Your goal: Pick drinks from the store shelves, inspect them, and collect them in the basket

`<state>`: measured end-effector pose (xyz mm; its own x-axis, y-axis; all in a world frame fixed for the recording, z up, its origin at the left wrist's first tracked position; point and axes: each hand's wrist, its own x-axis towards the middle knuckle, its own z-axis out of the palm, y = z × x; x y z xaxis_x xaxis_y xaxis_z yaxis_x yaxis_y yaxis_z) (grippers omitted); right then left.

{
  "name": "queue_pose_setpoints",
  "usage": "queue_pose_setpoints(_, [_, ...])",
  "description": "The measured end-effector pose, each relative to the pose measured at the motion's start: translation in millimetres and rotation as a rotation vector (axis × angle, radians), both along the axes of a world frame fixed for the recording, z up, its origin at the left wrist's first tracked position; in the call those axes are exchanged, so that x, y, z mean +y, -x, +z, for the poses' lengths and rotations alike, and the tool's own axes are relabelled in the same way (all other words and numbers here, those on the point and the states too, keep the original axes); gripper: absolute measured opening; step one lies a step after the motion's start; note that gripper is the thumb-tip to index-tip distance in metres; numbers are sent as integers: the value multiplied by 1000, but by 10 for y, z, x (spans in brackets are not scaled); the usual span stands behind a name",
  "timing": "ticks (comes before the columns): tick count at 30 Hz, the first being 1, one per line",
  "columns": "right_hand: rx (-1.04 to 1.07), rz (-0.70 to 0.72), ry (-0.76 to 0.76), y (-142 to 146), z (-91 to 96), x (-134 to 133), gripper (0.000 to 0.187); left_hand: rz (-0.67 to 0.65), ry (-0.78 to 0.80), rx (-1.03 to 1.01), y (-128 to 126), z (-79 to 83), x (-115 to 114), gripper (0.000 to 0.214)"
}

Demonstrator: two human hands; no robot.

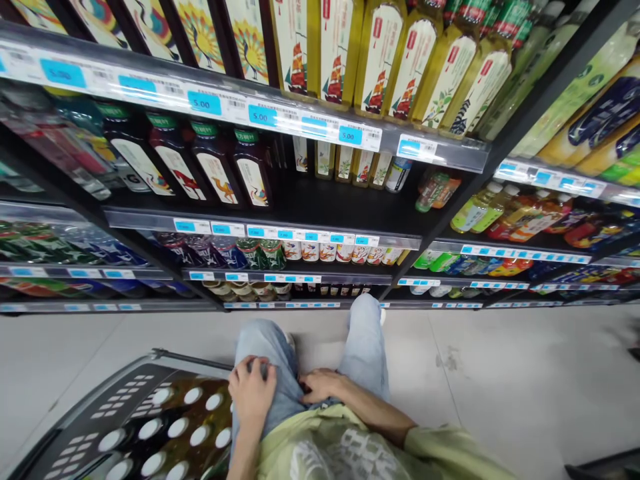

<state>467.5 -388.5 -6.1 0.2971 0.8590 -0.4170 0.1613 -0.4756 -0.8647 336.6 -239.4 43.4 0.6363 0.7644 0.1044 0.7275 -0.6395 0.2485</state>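
Observation:
My left hand [253,390] rests on the left leg of my light blue jeans [263,340]. Its fingers are bent over the fabric, slightly apart, and hold nothing. In my lap, my right hand [320,385] lies loosely against the inner left thigh, fingers partly bent, with nothing visible in it. Beside my left leg stands a grey shopping basket [120,393] holding several bottles with white caps [179,428]. Some contain dark liquid, others amber.
Drink shelves span the front. Yellow tea bottles [377,60] line the upper shelf; dark bottles with green caps [253,170] stand below. Price labels [204,103] run along the shelf edges. Smaller bottles and cans [345,253] fill lower shelves. Pale tiled floor [450,373] extends right.

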Motion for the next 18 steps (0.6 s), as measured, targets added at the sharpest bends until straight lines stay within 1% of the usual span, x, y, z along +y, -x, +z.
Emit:
queue_pose_setpoints(2, [-15, 36, 19, 5, 47, -20, 34, -2, 8, -22, 36, -19, 39, 33])
queue_pose_setpoints(5, [-6, 39, -17, -6, 155, -89, 19, -12, 10, -58, 73, -36, 69, 33])
queue_pose_setpoints(6, [-1, 29, -37, -28, 199, -127, 15, -12, 14, -66, 79, -41, 73, 33])
queue_pose_setpoints(8, [2, -35, -90, -124, 285, -235, 14, -8, 28, -71, 85, -48, 77, 30])
queue_pose_setpoints(10, [-4, -164, -150, -297, 354, -381, 15, 3, 44, -71, 86, -56, 81, 30])
queue_pose_setpoints(12, [-29, -296, -180, -530, 396, -545, 16, 11, 57, -75, 83, -66, 85, 30])
queue_pose_setpoints(14, [-21, -435, -186, -774, 412, -695, 26, 9, 68, -88, 78, -79, 86, 31])
queue_pose_setpoints(15, [41, -528, -207, -883, 414, -755, 33, 7, 72, -97, 74, -86, 85, 31])
queue_pose_setpoints(17, [243, -732, -294, -1054, 416, -830, 45, 7, 78, -111, 64, -101, 82, 31])
queue_pose_setpoints(18, [341, -807, -339, -1113, 417, -846, 49, 9, 80, -117, 58, -107, 80, 32])
